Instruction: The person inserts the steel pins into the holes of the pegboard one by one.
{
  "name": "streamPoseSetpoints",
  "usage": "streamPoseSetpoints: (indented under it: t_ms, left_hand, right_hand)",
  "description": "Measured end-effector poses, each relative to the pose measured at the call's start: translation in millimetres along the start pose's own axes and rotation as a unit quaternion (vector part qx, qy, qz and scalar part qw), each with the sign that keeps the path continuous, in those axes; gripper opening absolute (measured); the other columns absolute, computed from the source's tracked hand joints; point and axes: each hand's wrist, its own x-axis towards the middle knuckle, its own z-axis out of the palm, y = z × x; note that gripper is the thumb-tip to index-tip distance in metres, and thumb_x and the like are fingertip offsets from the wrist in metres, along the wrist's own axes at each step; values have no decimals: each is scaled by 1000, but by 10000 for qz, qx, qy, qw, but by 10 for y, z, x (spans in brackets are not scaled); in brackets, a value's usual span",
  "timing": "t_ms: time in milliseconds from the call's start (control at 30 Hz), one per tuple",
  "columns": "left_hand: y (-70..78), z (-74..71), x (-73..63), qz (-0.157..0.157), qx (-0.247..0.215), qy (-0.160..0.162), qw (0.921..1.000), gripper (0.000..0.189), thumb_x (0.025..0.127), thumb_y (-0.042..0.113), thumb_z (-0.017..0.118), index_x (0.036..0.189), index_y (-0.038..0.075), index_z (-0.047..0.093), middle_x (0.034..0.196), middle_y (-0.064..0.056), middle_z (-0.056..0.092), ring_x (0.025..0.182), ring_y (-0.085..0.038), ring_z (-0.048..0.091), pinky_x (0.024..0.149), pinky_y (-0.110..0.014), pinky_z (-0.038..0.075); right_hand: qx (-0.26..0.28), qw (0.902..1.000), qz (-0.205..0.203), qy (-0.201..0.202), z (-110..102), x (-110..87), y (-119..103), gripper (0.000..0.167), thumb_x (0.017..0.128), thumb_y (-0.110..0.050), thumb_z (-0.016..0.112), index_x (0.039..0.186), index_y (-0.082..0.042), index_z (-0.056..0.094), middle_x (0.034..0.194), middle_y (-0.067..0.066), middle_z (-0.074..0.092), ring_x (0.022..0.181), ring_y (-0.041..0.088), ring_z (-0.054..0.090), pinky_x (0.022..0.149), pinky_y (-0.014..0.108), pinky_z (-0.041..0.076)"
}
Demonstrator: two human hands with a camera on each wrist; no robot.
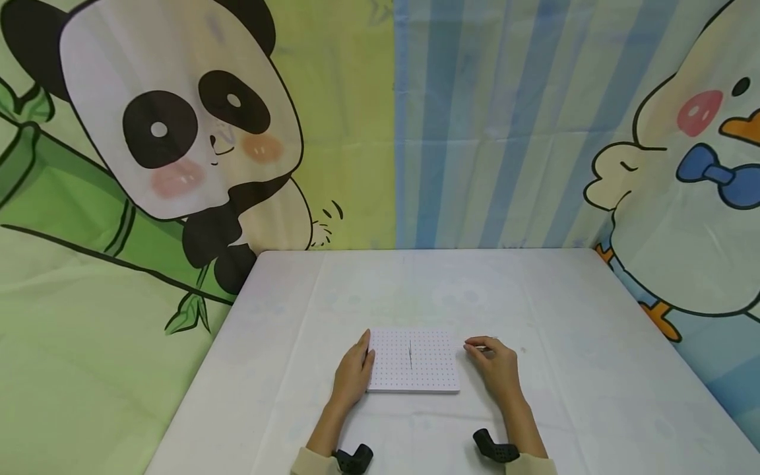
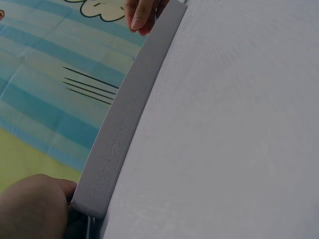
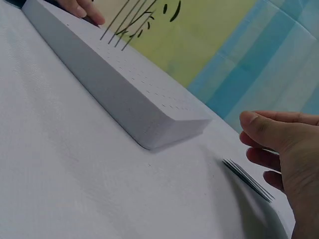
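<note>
A white perforated board [image 1: 413, 376] lies on the white table. Several thin metal pins [image 3: 122, 25] stand upright in its holes; from the head view they line up in a short column near the middle. My left hand [image 1: 354, 369] grips the board's left edge, its thumb against the rim. To the right of the board, my right hand [image 1: 494, 364] has thumb and forefinger pinched together. A fine line at these fingers looks like one pin, mostly hidden by them. Below the right hand lies a bundle of thin metal pins [image 3: 246, 180], side by side.
The white-covered table [image 1: 570, 297] reaches back to a printed cloth backdrop [image 1: 332, 132] with a panda and a white bird. Black wrist cameras [image 1: 495, 447] are strapped on both forearms, close to the table's front.
</note>
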Motion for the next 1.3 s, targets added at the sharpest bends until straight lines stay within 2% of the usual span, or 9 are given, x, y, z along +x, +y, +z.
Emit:
streamPoseSetpoints:
  t_ms: [100,333,467,733,1100,1300]
  left_hand:
    - [-5,9,3,-6,19,17,10000,48,96,17,50,139,-1,38,138,-14,43,125,-30,43,102,-43,37]
    - [-11,19,-1,67,76,106,9999,48,95,17,51,138,-1,38,137,-15,44,123,-31,44,101,-43,38]
    - [-3,11,-5,16,43,36,10000,48,96,17,50,139,0,37,138,-15,43,125,-30,43,102,-43,36]
    - [15,-6,-4,-99,14,-92,9999,49,97,19,49,140,0,36,139,-14,42,126,-30,41,104,-43,35]
    - [17,-17,-4,-109,-22,-118,9999,49,97,19,49,141,2,35,140,-14,41,127,-31,40,104,-43,34]
    - [12,-15,-5,-85,-4,-98,9999,49,97,19,48,140,1,36,140,-14,42,126,-32,41,103,-45,35]
  right_hand:
    - [-230,9997,23,-37,-58,14,46,13,73,-13,78,84,-15,73,86,-6,69,79,13,62,69,19,48]
    - [-762,9966,7,-325,-135,23,153,14,71,-7,79,79,-16,72,83,-4,66,80,15,55,67,33,48]
    - [-812,9958,-137,-408,-142,20,195,13,70,-7,79,77,-16,72,83,-3,66,79,14,52,62,31,47]
    - [-855,9949,-194,-492,-133,20,222,11,72,-8,78,76,-16,72,80,-4,65,77,13,50,61,29,44]
    - [-1046,9915,27,-768,-133,15,197,8,75,-9,76,76,-14,70,78,-5,62,75,14,48,62,30,42]
    - [-989,9894,219,-1044,-143,-4,141,7,77,-11,74,77,-14,68,78,-6,61,75,13,47,65,32,43]
